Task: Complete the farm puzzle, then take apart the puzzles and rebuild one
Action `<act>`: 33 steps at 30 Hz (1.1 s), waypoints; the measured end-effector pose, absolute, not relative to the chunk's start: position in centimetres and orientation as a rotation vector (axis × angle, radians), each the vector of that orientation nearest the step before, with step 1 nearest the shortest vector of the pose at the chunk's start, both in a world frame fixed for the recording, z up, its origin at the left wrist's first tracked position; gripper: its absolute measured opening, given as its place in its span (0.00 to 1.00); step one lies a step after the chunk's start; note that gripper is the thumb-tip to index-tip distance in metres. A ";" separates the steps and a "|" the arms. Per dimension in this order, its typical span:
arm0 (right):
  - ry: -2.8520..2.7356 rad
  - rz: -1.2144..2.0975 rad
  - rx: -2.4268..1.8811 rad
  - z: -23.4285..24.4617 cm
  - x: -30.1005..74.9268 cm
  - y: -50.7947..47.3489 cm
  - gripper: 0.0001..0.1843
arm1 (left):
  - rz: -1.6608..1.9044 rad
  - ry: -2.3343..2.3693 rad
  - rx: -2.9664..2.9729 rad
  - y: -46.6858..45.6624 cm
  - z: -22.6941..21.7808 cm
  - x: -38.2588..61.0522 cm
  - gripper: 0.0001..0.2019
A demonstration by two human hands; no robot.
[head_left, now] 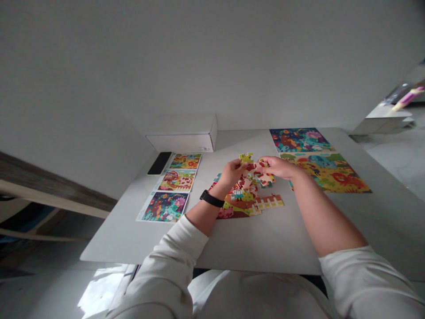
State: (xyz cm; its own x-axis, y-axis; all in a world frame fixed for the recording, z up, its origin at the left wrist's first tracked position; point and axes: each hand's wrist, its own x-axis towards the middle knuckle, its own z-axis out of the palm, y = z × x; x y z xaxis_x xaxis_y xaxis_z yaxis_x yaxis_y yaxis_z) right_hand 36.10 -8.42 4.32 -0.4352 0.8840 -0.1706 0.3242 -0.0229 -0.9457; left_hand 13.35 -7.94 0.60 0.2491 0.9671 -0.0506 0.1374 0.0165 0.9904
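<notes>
My left hand point(231, 172), with a black watch on the wrist, pinches a yellow-green puzzle piece point(246, 157) above the table. My right hand point(278, 166) is closed on a red and white puzzle piece point(259, 167) right beside it; the two pieces nearly touch. Below both hands lies a partly assembled colourful puzzle point(244, 199) with a strip of white fence pieces point(269, 202) at its right edge. Some loose pieces sit under my right hand.
Two finished puzzles point(318, 164) lie at the far right of the white table point(272, 243). A picture sheet with three scenes point(172, 188), a black phone point(160, 163) and a white box point(186, 135) are at the left and back.
</notes>
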 end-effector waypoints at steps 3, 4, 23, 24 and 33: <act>-1.769 1.379 -1.288 4.3 36.3 -8.2 0.27 | 0.938 1.113 1.264 -8.0 0.7 13.3 0.17; -1.791 1.307 -1.305 4.3 36.4 -8.2 0.26 | 0.938 1.112 1.195 -8.0 0.8 13.3 0.16; -2.074 0.859 -1.561 1.2 36.2 -6.5 0.11 | 0.907 1.088 1.371 -7.6 0.8 12.5 0.16; -2.030 0.781 -1.548 1.4 35.9 -6.6 0.11 | 0.891 1.071 1.379 -7.6 0.8 12.5 0.16; -1.848 1.087 -1.231 2.5 34.2 -7.7 0.24 | 0.851 1.078 1.397 -7.8 0.9 12.4 0.21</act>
State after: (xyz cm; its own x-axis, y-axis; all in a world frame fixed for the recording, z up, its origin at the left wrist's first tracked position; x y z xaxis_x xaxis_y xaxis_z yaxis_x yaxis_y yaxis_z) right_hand 34.20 -7.68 2.52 -0.3420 0.9369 0.0731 0.3911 0.2126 -0.8954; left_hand 12.35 -7.84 0.89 0.3225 0.9429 -0.0826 0.1389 0.0391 0.9895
